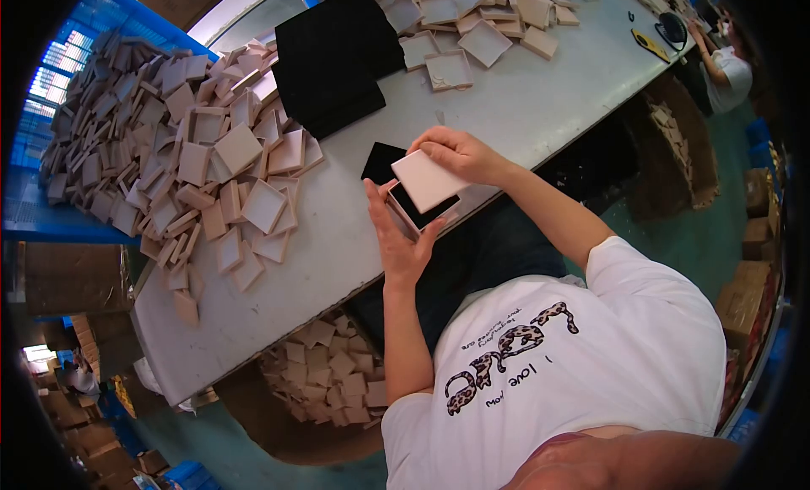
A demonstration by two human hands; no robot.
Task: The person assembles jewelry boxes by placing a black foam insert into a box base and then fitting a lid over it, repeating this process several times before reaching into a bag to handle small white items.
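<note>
the left hand [395, 241] is cradling a box [419, 208] with a black insert, fingers curled round its edges, just over the near edge of the table [540, 94]. the right hand [456, 151] is pinching a pink lid [426, 180], tilting it over the box. a black pad [381, 160] is lying on the table just beyond.

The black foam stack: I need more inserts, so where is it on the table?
In the head view the black foam stack sits on the grey table, up and left of both hands, between the big pile of pink box parts and a smaller heap.
</note>
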